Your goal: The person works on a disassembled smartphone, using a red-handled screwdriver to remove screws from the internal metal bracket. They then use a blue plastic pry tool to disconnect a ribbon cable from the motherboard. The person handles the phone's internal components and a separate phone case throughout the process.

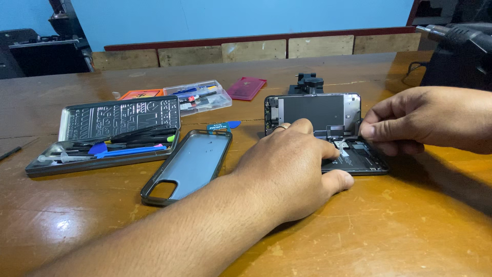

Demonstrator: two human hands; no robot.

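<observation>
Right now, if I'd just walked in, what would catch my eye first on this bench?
Probably the opened phone at centre right, its screen panel propped upright behind it. The left hand rests on the phone body while the right hand pinches at the hinge side of the screen. To the left lie an empty phone case and an open metal tool tin with blue pry tools on the wooden table.
</observation>
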